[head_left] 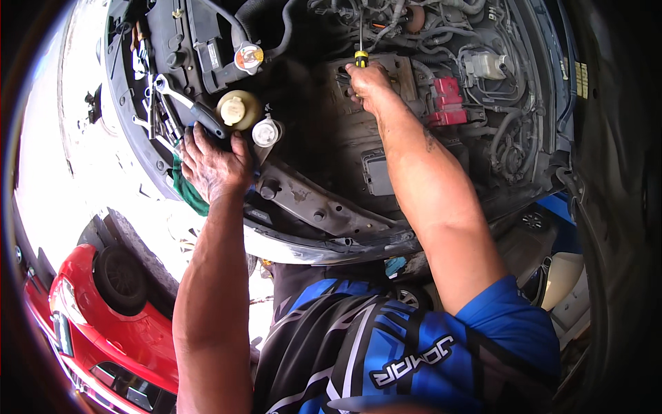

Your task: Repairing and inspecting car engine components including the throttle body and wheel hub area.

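Note:
My right hand is wrapped round the yellow and black handle of a screwdriver, over the engine bay. The screwdriver's thin shaft points away from me among the hoses, and I cannot make out what its tip touches. Over at the front edge of the bay, my left hand lies flat with its fingers spread. Its fingertips are beside the black handle of a ratchet wrench, whose chrome head points up and left. Under that hand, part of a green cloth shows.
Several hand tools lie along the bay's left edge. A yellowish capped reservoir, a white-capped bottle and a round metal cap stand near the left hand. Red plastic covers sit right of my forearm. A red car is at lower left.

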{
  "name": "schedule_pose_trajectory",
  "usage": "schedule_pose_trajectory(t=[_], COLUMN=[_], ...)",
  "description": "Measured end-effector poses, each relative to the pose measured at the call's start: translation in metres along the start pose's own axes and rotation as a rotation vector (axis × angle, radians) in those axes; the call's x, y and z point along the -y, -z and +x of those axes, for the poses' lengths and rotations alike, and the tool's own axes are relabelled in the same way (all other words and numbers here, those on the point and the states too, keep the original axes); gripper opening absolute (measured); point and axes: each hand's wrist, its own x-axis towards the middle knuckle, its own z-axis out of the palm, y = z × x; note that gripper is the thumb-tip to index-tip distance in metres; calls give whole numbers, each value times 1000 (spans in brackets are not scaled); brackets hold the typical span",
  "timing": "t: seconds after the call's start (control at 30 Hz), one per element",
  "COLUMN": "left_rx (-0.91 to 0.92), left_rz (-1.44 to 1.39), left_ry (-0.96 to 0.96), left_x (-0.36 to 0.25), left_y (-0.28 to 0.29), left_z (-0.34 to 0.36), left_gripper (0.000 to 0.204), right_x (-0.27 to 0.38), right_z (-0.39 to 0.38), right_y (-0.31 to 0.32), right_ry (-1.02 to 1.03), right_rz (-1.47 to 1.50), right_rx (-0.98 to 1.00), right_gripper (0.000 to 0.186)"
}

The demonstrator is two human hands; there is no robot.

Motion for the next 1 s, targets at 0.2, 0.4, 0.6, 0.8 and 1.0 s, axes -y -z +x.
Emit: schedule_pose_trajectory(t=[0.2,0.4,0.6,0.8,1.0], left_rx=[16,31,35,27,24], left_rz=[-25,-24,5,18,6], left_ry=[10,13,3,-22,-19], left_x=[-2,-2,-2,-1,-2], left_y=[2,6,7,7,7], left_z=[1,1,3,1,2], left_gripper=[80,80,80,79,79], right_x=[11,15,-23,-69,-91], right_z=[-3,3,33,82,109], right_y=[-11,-27,-39,-55,-78], right_ry=[-44,-119,-3,249,360], right_rz=[18,-6,-136,-165,-203], right_rx=[19,19,-114,-241,-333], right_gripper=[22,23,41,50,46])
